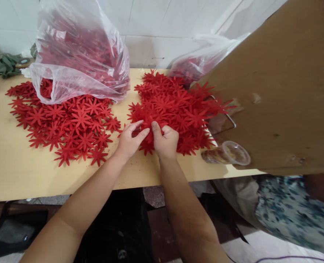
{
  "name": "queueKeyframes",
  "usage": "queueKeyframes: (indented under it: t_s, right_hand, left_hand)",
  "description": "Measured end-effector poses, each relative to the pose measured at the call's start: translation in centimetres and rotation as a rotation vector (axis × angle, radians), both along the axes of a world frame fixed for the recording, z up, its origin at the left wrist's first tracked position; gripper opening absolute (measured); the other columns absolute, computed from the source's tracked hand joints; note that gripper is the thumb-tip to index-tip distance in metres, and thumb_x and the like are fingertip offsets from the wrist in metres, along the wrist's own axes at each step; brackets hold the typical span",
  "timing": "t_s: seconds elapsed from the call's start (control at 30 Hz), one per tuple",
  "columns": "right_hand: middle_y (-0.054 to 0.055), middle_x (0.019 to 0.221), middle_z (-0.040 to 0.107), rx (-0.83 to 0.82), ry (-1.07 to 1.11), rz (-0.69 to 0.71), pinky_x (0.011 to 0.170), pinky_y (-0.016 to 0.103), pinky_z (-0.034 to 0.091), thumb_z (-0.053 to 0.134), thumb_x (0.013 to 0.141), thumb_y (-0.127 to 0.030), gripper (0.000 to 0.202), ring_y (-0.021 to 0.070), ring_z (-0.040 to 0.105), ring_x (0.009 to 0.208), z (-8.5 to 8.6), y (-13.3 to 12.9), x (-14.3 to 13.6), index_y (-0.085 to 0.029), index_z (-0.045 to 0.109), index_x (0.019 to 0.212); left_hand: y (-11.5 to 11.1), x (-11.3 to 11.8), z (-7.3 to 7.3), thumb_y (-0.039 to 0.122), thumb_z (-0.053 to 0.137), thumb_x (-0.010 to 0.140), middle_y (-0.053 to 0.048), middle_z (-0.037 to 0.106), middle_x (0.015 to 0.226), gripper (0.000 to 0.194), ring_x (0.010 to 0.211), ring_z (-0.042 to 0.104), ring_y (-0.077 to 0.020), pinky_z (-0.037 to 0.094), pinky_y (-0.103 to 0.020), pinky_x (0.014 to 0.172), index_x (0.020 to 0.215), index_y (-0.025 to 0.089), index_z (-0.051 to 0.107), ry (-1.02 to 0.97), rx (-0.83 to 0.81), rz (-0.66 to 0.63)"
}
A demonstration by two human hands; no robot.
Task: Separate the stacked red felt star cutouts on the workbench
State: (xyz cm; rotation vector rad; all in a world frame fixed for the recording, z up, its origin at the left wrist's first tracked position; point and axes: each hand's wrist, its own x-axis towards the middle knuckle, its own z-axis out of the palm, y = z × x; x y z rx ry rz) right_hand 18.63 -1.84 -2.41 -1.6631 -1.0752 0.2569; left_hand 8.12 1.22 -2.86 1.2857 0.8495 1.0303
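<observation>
Flowers (170,104): thin, red, star-shaped | left hand (128,141): spread | right hand (166,143): curled, grip unclear

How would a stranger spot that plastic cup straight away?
Find the big brown board on the right, then look near its lower left edge, by the front of the yellowish table. Beside the right-hand pile of spiky red pieces is the cup. It is round and clear, unlike those pointed, opaque pieces.
</observation>
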Motion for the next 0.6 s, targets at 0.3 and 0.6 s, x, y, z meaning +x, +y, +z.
queueKeyframes:
  t_s: [0.3,0.6]
  right_hand:
    - [0.004,0.075,0.055,-0.076,-0.244,0.345,0.068,0.031,0.042,0.035,0.083,-0.047,0.034,0.0149,0.051,0.072,0.8,-1.0,0.6,-0.018,0.053,0.079]
    - [0.004,0.049,0.055,-0.378,-0.427,-0.305,0.047,0.030,0.032,0.069,0.057,-0.038,0.018,0.0109,0.044,0.043,7.7,-7.8,11.8,-0.021,0.062,0.056]
  left_hand:
    - [0.4,0.3,-0.3,0.020,0.054,0.073,-0.008,0.064,0.090,0.018,0.079,0.057,-0.0134,0.044,-0.029,0.081,0.088,0.012,0.059,-0.045,-0.097,0.046]
    - [0.7,0.5,-0.7,0.022,0.057,0.069,-0.006,0.065,0.085,0.017,0.078,0.058,-0.0136,0.043,-0.028,0.081,0.084,0.013,0.058,-0.072,-0.076,0.063]
